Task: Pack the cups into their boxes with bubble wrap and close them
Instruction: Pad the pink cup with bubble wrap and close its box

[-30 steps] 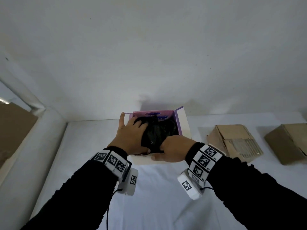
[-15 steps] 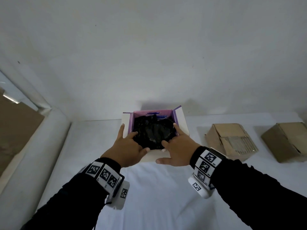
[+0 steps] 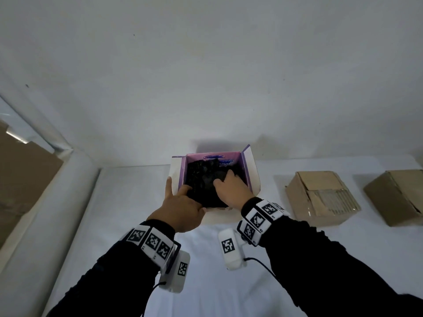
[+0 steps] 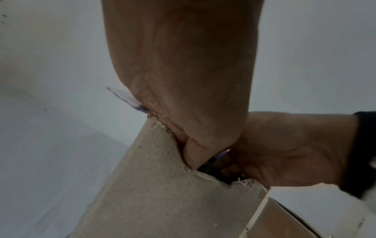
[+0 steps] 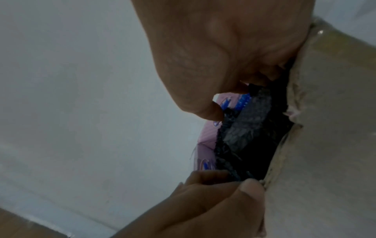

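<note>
A white box with a purple lining stands open on the white table, filled by a bundle of black bubble wrap. No cup shows; the wrap hides whatever it holds. My left hand is at the box's near left corner, thumb on the front wall, fingers inside on the wrap and index finger along the left flap. My right hand reaches into the box from the near right and presses its fingertips down on the wrap. In the right wrist view the left hand holds the front wall's edge.
Two brown cardboard boxes sit on the table to the right of the white box. A white wall rises just behind. A white padded ledge and brown board line the left side.
The wrapped bundle has sunk into the box. My right hand has moved from the near edge forward onto the wrap. My left hand has stayed at the near left corner.
</note>
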`<state>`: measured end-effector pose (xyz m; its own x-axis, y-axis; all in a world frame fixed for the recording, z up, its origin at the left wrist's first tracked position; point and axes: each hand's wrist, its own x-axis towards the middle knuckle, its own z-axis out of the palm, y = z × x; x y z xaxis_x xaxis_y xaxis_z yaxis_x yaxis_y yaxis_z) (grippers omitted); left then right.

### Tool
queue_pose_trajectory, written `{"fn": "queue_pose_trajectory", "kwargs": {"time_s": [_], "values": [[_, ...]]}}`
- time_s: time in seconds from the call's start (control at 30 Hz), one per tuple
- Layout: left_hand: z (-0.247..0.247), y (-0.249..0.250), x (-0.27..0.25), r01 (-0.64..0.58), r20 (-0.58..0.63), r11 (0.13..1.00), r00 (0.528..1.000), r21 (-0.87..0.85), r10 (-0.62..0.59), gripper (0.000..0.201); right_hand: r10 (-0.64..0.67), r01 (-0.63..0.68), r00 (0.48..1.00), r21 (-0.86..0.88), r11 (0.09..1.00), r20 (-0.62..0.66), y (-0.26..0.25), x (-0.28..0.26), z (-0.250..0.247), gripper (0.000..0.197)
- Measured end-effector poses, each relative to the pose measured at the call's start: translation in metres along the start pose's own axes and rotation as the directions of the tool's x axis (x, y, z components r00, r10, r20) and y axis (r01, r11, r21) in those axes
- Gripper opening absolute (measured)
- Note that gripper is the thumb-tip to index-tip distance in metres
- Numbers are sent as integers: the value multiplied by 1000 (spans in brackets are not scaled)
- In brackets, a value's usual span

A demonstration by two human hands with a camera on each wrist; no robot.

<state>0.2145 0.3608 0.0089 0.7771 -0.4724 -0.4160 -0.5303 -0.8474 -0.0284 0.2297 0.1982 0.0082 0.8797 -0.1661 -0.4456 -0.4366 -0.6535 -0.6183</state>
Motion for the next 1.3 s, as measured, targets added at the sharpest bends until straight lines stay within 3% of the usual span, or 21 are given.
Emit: {"fn": "queue_pose_trajectory", "kwargs": {"time_s": [0.1,0.2,0.27,0.37,0.5,0.6,0.67,0.73,0.83,0.93,1.03,1.1,1.2,1.3], "values": [[2,-1,-1,-19,-26,1000,999,-8,18,43,67,-67,996,5,998,53,-2,7,-5,49],[3,-7,0,-50,-73,999,996,-18,48,46,6,-1,998,-77,997,60,-3,11,-10,43],[2,-14,4,-87,-201,996,976,-27,80,52,-84,80,995,-85,993,-47,2,9,-8,42],[-2,-20,10,-94,-342,993,938,-73,63,36,-249,191,946,-262,946,-208,14,9,3,38],[-4,-19,21,-94,-388,995,919,-35,73,22,-187,162,981,-333,929,-45,15,19,9,45],[-2,-25,30,-59,-492,997,870,-48,28,36,-174,159,985,-322,933,-18,9,26,6,43],[-5,-31,37,-3,-537,1000,843,-12,-4,54,-266,223,960,-336,915,-87,5,32,0,41],[-9,-38,42,45,-443,997,896,56,-16,81,-397,342,914,-360,868,-88,0,40,-7,45],[-11,-41,50,63,-290,994,957,93,-34,106,-451,441,889,-417,795,82,-7,51,-12,55],[-11,-37,57,66,-248,994,968,90,-42,101,-358,411,911,-508,757,204,-6,57,-12,49],[-11,-36,62,93,-207,990,976,107,-69,94,-315,399,917,-532,746,246,-7,60,-9,40],[-12,-38,63,96,-176,992,981,87,-80,96,-376,425,904,-531,733,205,-7,58,-10,39],[-10,-38,64,91,-178,995,981,50,-81,102,-561,498,823,-588,638,88,7,47,-10,40],[-7,-33,61,93,-225,995,971,27,-85,100,-588,483,803,-690,539,103,18,36,-9,44]]}}
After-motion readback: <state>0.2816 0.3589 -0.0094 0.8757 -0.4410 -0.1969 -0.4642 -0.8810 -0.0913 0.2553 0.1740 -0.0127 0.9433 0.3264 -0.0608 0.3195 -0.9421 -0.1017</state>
